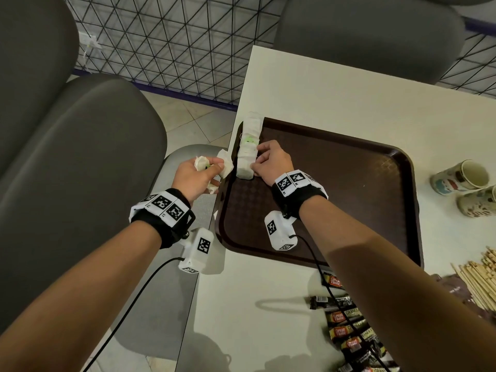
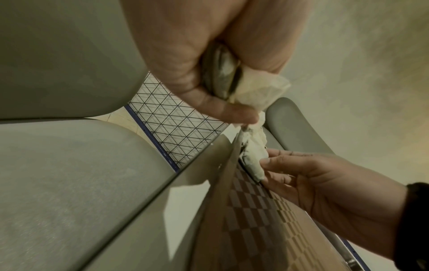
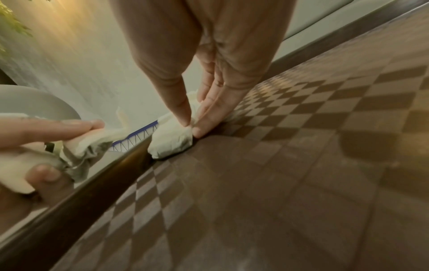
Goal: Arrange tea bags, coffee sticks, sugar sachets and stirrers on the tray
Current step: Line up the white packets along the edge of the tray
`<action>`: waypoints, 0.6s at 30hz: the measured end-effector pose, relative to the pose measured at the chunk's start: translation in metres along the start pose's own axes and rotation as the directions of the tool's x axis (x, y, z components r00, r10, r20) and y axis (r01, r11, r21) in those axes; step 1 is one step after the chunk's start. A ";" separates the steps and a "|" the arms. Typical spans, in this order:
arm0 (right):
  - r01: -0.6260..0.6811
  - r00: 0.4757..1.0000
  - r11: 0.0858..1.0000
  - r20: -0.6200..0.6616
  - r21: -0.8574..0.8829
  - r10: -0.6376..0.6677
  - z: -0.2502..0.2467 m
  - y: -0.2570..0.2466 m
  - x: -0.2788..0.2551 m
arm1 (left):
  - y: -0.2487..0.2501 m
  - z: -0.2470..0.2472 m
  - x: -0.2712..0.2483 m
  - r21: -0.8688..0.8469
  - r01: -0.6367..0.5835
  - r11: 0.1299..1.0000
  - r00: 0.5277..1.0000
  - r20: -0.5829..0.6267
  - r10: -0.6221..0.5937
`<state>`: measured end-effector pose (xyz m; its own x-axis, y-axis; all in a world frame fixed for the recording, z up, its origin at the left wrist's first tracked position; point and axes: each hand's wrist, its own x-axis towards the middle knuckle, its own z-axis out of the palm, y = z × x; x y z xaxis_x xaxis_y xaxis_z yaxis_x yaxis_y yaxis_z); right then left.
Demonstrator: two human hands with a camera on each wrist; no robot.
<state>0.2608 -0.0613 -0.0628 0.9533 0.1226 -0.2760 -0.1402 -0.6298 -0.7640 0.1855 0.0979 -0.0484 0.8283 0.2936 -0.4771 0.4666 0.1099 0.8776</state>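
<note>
A brown checkered tray (image 1: 335, 189) lies on the white table (image 1: 322, 89). A row of white tea bags (image 1: 248, 149) lines the tray's left rim. My right hand (image 1: 256, 165) pinches the nearest tea bag (image 3: 171, 143) of that row between thumb and fingers (image 3: 204, 117), down on the tray floor (image 3: 278, 183). My left hand (image 1: 196, 175) hovers just off the tray's left edge and grips a crumpled bunch of tea bags (image 1: 225, 163) (image 2: 257, 89). From the left wrist view, the right hand (image 2: 290, 170) touches the row's end (image 2: 253, 159).
Dark coffee sticks (image 1: 346, 326) lie on the table at the front right, with wooden stirrers (image 1: 480, 275) beside them. Two paper cups (image 1: 461, 177) lie on their sides right of the tray. Grey chairs (image 1: 80, 157) stand left of the table, before a wire mesh fence (image 1: 174, 44).
</note>
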 end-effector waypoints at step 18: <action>-0.014 1.000 1.000 -0.010 0.026 0.014 -0.001 -0.002 -0.001 | 0.001 0.000 -0.003 0.017 -0.020 1.000 1.000 -0.005 0.020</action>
<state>0.2601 -0.0614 -0.0604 0.9537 0.1062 -0.2812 -0.1604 -0.6116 -0.7748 0.1836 0.0973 -0.0463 0.8361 0.3004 -0.4591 0.4550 0.0877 0.8861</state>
